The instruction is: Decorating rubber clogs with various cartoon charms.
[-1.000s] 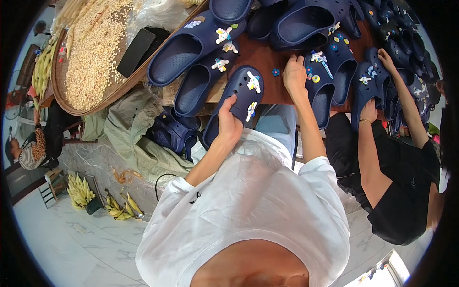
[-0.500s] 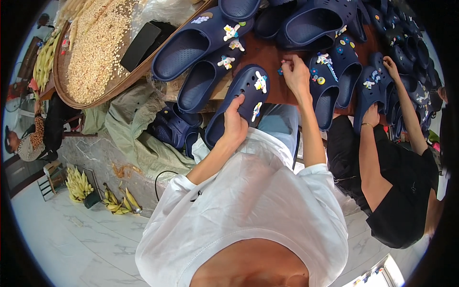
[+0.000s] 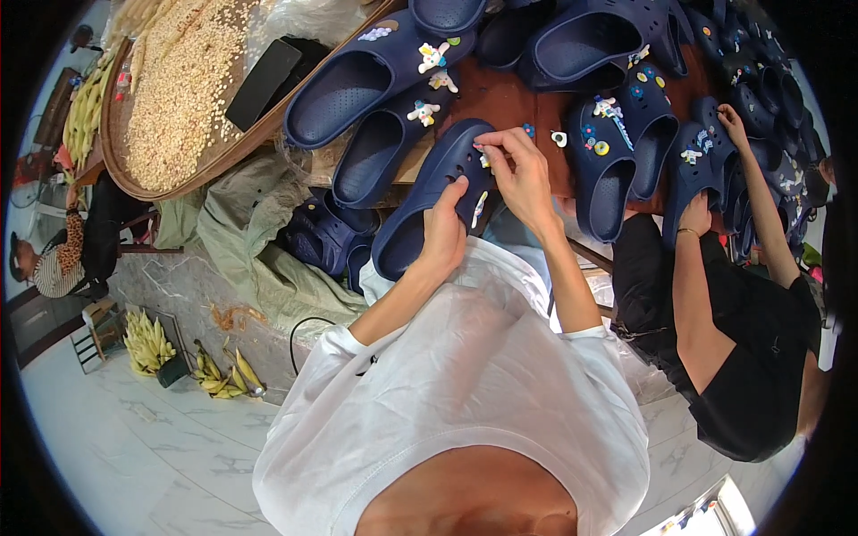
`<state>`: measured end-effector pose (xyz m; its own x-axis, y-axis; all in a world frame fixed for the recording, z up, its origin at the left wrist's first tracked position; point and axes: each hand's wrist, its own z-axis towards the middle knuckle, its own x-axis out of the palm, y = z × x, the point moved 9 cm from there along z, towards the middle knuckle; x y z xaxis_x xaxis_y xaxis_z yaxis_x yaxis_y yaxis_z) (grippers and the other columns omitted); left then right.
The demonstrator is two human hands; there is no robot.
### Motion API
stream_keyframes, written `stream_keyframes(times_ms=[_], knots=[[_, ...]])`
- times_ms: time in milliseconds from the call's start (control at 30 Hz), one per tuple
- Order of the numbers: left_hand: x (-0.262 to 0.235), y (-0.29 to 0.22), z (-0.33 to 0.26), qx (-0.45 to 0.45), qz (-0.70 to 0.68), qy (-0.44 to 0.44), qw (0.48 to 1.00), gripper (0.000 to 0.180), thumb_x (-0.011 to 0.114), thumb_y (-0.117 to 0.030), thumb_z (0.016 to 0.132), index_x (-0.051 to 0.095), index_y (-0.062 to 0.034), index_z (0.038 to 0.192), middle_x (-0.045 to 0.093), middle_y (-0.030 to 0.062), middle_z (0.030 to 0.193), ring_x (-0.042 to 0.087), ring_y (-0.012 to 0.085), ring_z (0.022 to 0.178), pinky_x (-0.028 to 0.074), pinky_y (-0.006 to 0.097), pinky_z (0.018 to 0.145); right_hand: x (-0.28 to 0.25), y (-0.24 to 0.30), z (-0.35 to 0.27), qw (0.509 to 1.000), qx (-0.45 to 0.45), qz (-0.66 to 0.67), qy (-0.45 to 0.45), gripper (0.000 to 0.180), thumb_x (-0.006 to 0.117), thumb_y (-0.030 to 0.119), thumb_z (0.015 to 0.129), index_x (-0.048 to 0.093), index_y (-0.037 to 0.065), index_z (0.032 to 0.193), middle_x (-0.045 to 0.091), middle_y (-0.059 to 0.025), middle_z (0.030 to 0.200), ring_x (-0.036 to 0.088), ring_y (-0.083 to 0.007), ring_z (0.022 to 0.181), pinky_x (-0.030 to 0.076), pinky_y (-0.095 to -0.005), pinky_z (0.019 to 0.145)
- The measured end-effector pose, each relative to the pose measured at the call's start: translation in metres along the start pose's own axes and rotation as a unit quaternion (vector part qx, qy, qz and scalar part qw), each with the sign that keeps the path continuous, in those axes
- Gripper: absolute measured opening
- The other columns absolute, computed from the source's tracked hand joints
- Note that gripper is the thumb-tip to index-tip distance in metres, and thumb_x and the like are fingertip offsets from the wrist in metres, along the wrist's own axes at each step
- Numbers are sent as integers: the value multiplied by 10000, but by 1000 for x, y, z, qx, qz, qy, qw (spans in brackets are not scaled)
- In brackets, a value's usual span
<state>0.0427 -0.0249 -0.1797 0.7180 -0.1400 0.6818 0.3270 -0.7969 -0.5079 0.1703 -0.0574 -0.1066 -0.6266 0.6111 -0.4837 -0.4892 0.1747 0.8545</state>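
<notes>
My left hand (image 3: 441,234) grips a navy clog (image 3: 402,239) by its side, the thumb pressed on the upper. Over the clog's front, my right hand (image 3: 524,181) pinches a small shoe charm, mostly hidden by the fingertips, against the holed upper. A white figure charm (image 3: 479,210) sits on the clog's right side, and another is partly covered by my right fingers. On the brown tabletop (image 3: 547,170), just past my right hand, lie a small blue flower charm (image 3: 529,130) and a white round charm (image 3: 559,139).
Decorated navy clogs (image 3: 607,183) crowd the table on the right, with more (image 3: 366,85) at the far left. A round tray of corn kernels (image 3: 179,116) holds a black phone-like object (image 3: 264,82). At the right, a co-worker in a black shirt (image 3: 751,375) handles another clog.
My right hand has moved left from the tabletop to the clog's upper, bringing a small charm. A white round charm on the table now shows. The held clog has shifted slightly left.
</notes>
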Motion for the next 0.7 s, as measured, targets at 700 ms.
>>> stream_keyframes(times_ms=[700], knots=[[0, 1, -2, -88, -8, 7, 996, 330, 522, -126, 917, 487, 9, 1216, 592, 120, 1164, 586, 212, 1069, 464, 351, 950, -3, 2, 2, 997, -35, -28, 55, 162, 634, 81, 862, 663, 38, 1016, 560, -84, 914, 602, -223, 763, 480, -327, 697]])
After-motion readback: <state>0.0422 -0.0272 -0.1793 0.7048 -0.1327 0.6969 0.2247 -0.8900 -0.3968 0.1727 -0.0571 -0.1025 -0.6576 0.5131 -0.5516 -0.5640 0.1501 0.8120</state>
